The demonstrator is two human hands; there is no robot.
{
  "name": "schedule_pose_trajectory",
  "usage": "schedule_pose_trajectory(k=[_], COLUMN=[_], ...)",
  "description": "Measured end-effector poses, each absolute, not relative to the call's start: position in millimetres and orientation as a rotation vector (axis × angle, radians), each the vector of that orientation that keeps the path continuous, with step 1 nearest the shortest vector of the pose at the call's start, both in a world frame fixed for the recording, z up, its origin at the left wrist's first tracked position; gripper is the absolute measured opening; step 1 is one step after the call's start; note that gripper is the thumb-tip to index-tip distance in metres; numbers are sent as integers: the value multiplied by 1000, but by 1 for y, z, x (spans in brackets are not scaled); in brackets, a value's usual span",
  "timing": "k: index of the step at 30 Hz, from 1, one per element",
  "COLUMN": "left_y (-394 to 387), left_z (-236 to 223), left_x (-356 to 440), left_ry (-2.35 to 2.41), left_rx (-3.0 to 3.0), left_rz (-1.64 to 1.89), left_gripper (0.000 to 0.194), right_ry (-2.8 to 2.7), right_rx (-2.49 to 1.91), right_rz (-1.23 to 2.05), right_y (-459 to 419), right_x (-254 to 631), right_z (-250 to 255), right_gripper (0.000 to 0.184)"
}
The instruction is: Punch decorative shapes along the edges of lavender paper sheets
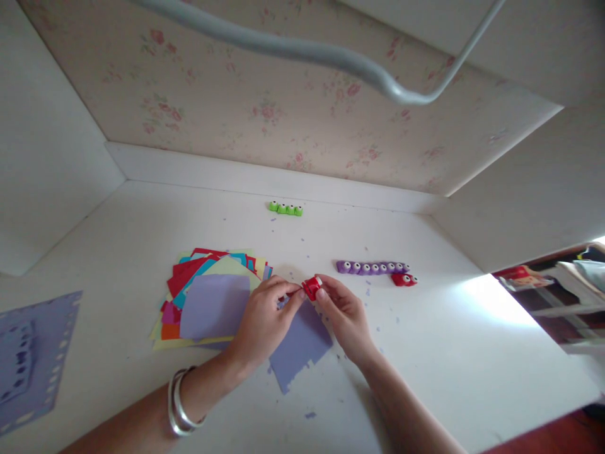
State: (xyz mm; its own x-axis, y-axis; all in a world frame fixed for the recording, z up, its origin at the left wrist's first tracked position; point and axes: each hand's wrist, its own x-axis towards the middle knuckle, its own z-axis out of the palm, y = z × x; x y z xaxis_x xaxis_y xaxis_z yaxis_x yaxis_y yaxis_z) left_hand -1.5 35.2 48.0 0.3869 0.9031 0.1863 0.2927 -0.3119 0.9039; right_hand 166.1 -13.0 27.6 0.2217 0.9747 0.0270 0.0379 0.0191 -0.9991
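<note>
Over the desk, a small red craft punch (pixel 311 288) with a white push button is pinched between the fingers of my right hand (pixel 347 313). My left hand (pixel 267 313) is closed too, its thumb and fingertips at the punch's left side. Any paper in the punch's slot is too small to make out. Beneath both hands lies a purple paper sheet (pixel 302 347) with punched, ragged edges. To the left is a stack of coloured papers (pixel 215 306), with a purple piece on top partly covered by my left hand.
Purple craft punches (pixel 373 268) stand in a row at right, beside other red punches (pixel 404 279). Green punches (pixel 286 209) line up near the back. A punched purple sheet (pixel 42 359) lies far left. Paper bits dot the white desk (pixel 416 372); a grey bar (pixel 283 44) crosses overhead.
</note>
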Motion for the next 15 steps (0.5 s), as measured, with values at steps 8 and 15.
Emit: schedule_pose_trajectory(k=[8, 15], left_y=[35, 33], left_z=[47, 47], left_x=[-1, -1], left_ry=[1031, 1046], left_rx=[1844, 1811], left_rz=[928, 929], left_gripper=[22, 19], right_ry=[-1071, -1069], right_rx=[-1362, -1316], right_rz=[967, 990], right_y=[-15, -13], right_x=[165, 166], right_z=[25, 30], right_gripper=[32, 28])
